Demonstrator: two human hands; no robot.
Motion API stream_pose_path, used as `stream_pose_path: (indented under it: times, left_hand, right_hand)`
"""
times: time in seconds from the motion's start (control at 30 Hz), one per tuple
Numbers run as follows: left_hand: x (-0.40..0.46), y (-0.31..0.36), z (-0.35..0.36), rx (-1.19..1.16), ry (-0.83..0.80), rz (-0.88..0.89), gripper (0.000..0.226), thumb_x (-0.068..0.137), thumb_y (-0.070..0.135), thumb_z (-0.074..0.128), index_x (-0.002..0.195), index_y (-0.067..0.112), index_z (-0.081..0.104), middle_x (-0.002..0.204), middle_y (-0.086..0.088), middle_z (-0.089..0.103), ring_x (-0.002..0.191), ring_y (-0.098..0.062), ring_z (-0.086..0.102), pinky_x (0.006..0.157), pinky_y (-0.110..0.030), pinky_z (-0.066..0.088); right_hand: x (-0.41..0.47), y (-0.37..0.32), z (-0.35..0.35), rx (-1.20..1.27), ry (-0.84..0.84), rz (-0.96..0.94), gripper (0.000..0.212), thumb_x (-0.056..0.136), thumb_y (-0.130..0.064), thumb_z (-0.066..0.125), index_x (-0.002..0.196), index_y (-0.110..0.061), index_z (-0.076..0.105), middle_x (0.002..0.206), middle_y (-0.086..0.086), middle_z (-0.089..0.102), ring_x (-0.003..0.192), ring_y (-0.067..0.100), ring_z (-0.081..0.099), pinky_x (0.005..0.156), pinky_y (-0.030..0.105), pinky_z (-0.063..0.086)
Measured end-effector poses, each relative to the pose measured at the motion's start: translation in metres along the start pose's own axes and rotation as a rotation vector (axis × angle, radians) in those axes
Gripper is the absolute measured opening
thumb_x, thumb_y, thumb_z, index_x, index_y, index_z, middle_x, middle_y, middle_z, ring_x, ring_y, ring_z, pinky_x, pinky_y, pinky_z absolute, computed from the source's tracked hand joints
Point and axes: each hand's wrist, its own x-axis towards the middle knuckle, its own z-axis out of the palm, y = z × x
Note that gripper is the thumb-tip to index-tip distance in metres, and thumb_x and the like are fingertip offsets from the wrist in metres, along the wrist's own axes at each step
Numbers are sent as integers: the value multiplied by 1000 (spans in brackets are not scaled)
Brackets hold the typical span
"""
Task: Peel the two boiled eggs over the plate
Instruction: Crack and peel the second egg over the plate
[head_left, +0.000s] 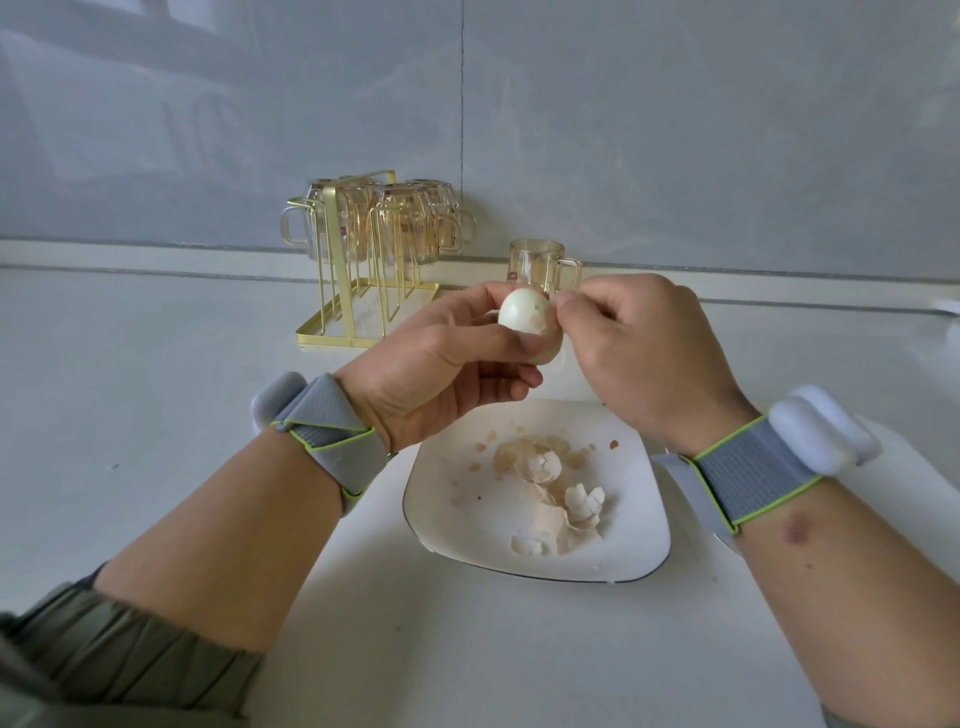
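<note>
Head view showed the egg (524, 325) held above the far edge of the plate (441, 499), its upper part peeled white and glossy, tan shell clinging to its lower right side. The left hand (447, 374) gripped it with curled fingers and thumb, while the right hand (639, 353) pinched at the shell edge with thumb and forefinger. Broken shell pieces (558, 499) lay heaped on the plate, which sat on the pale counter (156, 415) between both forearms, with bare counter to its left and a mug rack (363, 260) well behind.
</note>
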Motion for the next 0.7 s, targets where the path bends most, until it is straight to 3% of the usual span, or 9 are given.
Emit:
stream_pose_path:
  times: [0.17,0.23,0.37,0.5,0.7]
  left_hand:
    - [0,0,0,3,8,-4,37,74,-1,63,110,3,57,83,-12,62,64,-21,60,60,-27,51]
    - [0,0,0,1,9,0,32,74,-1,63,105,5,58,81,-12,62,64,-20,60,59,-27,50]
    - [0,0,0,5,13,13,32,74,0,65,104,6,57,79,-9,63,63,-19,60,58,-26,51]
    - [0,0,2,33,9,29,42,76,-1,72,113,2,52,78,-8,65,64,-19,63,59,-25,53]
    - [-1,0,3,20,35,26,35,73,6,70,104,5,54,77,-7,67,63,-19,64,58,-25,54]
  right_hand:
    - [0,2,0,44,-7,14,21,81,-25,53,65,-14,47,51,-5,44,54,16,42,52,30,34]
    - [0,2,-1,67,-10,37,17,82,-27,51,68,-17,47,51,-7,45,55,15,43,54,30,33]
    - [1,3,-1,68,17,23,42,92,-38,49,57,-18,37,46,-6,37,51,14,36,51,30,28]
    - [-2,0,2,0,-40,-20,58,94,-58,49,59,-12,46,49,-4,40,53,19,43,51,33,35]
    - [-1,1,3,-18,-22,-74,47,100,-40,47,60,-16,41,50,-3,43,53,19,45,49,33,33]
